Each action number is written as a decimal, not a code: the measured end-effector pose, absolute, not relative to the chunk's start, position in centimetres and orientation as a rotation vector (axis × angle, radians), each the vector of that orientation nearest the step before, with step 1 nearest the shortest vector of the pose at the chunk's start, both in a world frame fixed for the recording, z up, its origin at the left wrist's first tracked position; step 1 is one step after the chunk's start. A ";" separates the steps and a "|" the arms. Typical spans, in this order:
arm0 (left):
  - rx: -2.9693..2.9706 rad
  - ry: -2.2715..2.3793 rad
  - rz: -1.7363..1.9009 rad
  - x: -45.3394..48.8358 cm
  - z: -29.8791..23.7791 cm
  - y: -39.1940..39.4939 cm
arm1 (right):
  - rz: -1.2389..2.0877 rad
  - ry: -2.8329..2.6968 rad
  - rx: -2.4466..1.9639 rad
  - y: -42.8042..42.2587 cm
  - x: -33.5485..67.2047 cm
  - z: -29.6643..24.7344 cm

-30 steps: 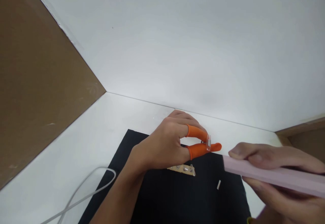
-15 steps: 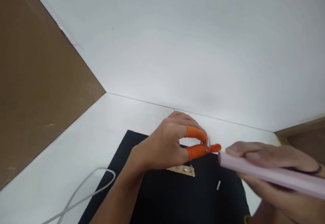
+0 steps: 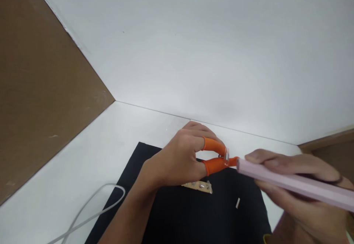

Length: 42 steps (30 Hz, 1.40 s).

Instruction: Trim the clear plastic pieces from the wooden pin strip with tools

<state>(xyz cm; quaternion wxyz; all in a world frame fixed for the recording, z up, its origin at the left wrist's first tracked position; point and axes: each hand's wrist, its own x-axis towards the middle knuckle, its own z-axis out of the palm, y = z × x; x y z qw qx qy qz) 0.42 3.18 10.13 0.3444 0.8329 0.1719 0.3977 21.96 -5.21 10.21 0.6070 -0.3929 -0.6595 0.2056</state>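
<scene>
My left hand (image 3: 179,155) wears orange rubber finger cots (image 3: 214,166) on two digits. Their tips are pinched on a small clear piece (image 3: 226,157), and a tiny shiny bit shows beside it. My right hand (image 3: 293,174) grips a pale pink, flat-sided, pen-like tool (image 3: 293,185). Its blunt end points left and overlaps the lower finger cot's tip in the picture; I cannot tell if they touch. Partly hidden under my left hand, a tan strip (image 3: 197,187) with clear bits on it lies on a black mat (image 3: 193,218).
A short white stick (image 3: 238,203) lies on the mat's right part. At the left, a looped grey cable (image 3: 83,208) runs over the white table (image 3: 83,170). Behind stands a white panel (image 3: 193,52), with a brown panel (image 3: 49,89) at the left.
The pink tool and my right hand have shifted slightly left and up, covering more of the lower finger cot's tip. My left hand has barely moved.
</scene>
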 end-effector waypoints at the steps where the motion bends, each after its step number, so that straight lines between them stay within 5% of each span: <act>1: 2.164 0.443 1.038 0.3 9.9 3.1 | 0.423 -1.433 -0.904 -5.1 21.9 9.6; 5: 2.153 0.420 1.079 0.1 9.1 3.0 | 0.334 -1.158 -0.882 -5.2 22.1 8.1; 11: 2.153 0.438 1.037 0.4 9.9 3.3 | 0.526 -1.582 -0.906 -5.8 22.5 10.7; 18: 2.153 0.416 1.052 0.1 9.3 3.0 | 0.351 -1.273 -0.876 -5.3 21.9 8.5; 24: 2.151 0.423 1.033 0.4 10.2 3.3 | 0.602 -1.612 -0.924 -5.7 22.3 11.3; 42: 2.157 0.441 1.023 0.4 9.8 3.2 | 0.513 -1.494 -0.984 -6.1 22.2 10.4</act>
